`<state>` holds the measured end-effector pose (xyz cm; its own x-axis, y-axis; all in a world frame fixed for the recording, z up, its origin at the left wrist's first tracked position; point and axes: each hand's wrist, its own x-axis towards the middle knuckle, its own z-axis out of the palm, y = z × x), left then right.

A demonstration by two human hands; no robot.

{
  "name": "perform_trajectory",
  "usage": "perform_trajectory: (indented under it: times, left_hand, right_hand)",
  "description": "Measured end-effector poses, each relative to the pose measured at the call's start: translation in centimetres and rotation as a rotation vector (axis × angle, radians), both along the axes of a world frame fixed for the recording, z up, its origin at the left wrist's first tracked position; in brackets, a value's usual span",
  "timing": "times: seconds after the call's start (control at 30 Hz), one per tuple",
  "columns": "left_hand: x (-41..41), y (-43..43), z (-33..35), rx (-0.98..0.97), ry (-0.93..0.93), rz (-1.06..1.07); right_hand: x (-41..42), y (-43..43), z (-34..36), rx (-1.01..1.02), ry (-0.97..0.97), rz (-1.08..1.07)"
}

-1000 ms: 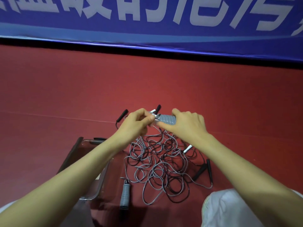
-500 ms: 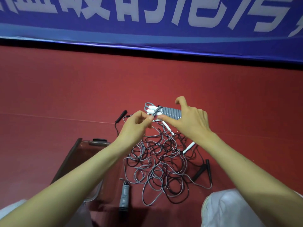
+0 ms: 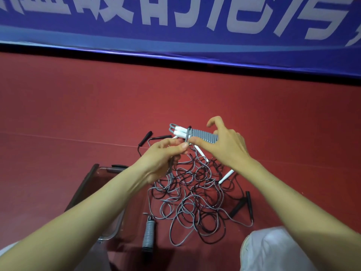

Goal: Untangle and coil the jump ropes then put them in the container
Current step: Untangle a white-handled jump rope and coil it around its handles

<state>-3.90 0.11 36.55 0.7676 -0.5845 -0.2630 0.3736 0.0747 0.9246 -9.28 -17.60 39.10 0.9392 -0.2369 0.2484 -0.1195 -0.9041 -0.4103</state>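
Okay, our right hand [image 3: 224, 147] grips the pair of grey handles [image 3: 203, 134] above the rope tangle [image 3: 191, 200], thumb under them and fingers over, with the index finger lifted off and curled. White necks stick out of the handles on the left end, with short grey loops past them. Our left hand [image 3: 166, 155] pinches the grey cord [image 3: 188, 134] between thumb and fingertips right at the handles, where one turn of cord crosses them; the rest drops into the tangle. The tangle of grey and black ropes lies on the red floor [image 3: 78, 114]. The clear container [image 3: 115, 231] sits just left of the tangle, partly under our left forearm; we can't tell what's inside. A loose grey handle [image 3: 148, 233] lies at the tangle's lower left, two black handles [image 3: 240, 206] at its right edge, and a white handle [image 3: 226, 176] at its upper right. The blue banner [image 3: 175, 26] runs well beyond the tangle.
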Motion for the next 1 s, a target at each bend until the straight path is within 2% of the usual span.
perform_trajectory:
  times: [0.1,0.2,0.33,0.47,0.57,0.7,0.87,1.0]
  left_hand:
    - [-0.2,0.0,-0.2,-0.095,-0.195,-0.043]
    - [-0.1,0.1,-0.4,-0.101,-0.238,-0.048]
    - [-0.5,0.0,-0.4,0.021,-0.305,-0.029]
    - [-1.1,-0.1,0.0,0.001,-0.277,-0.064]
    - [-0.8,0.1,0.5,0.156,-0.347,-0.156]
    - [1.1,1.2,1.4,0.247,-0.397,-0.283]
    - [3.5,3.7,1.6,0.319,-0.607,-0.355]
    - [4.1,3.9,0.7,0.420,-0.753,-0.213]
  right_hand:
    - [0.2,-0.2,-0.5,0.311,0.082,0.076]
    - [0.3,0.2,-0.9,0.499,0.212,0.116]
    - [0.3,0.4,-1.2,0.555,0.351,0.109]
    - [0.2,0.5,-1.8,0.664,0.298,0.062]
    - [0.4,0.4,-1.3,0.850,0.233,0.019]
    - [0.6,-0.4,-1.0,0.878,0.263,0.000]
    - [0.2,0.1,-0.6,1.022,0.470,0.181]
    - [-0.5,0.9,-0.2,1.011,0.650,0.373]
